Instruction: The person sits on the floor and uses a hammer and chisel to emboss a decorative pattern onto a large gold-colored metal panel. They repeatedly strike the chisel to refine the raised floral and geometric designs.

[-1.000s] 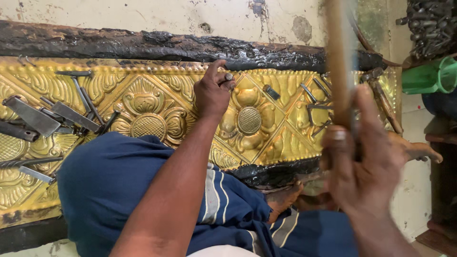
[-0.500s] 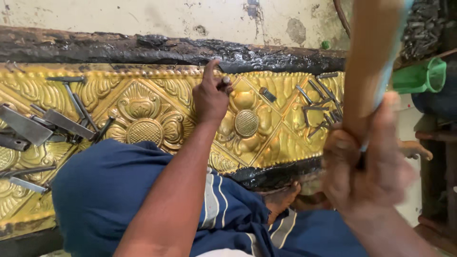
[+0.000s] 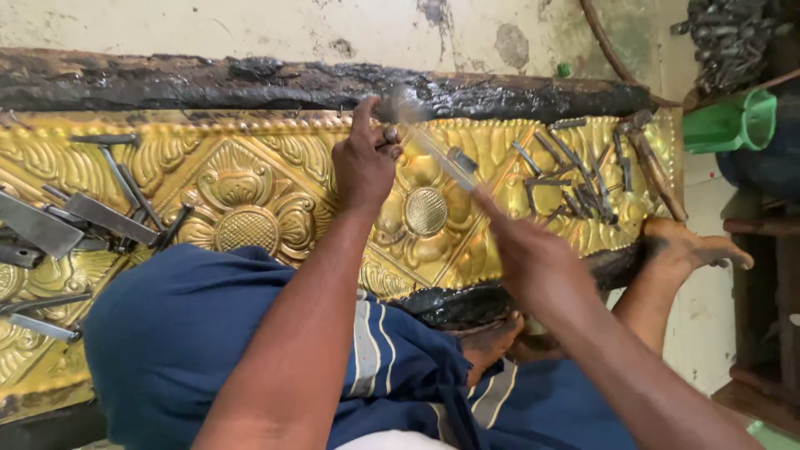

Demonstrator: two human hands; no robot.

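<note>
Bare forearms, bare foot; blue white-striped cloth.

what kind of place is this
Probably a metal-embossing craft workshop on the floor: a gold embossed sheet with floral relief, loose punches lying on it, and a hammer in the right hand.

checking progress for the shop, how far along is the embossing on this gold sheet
Done: the brass sheet already carries raised flowers and scrolls across most of its visible face. In hand: the left hand holds a punch at the top border, and the right hand swings a blurred hammer onto it. Left: cannot tell which parts remain unfinished.
</note>
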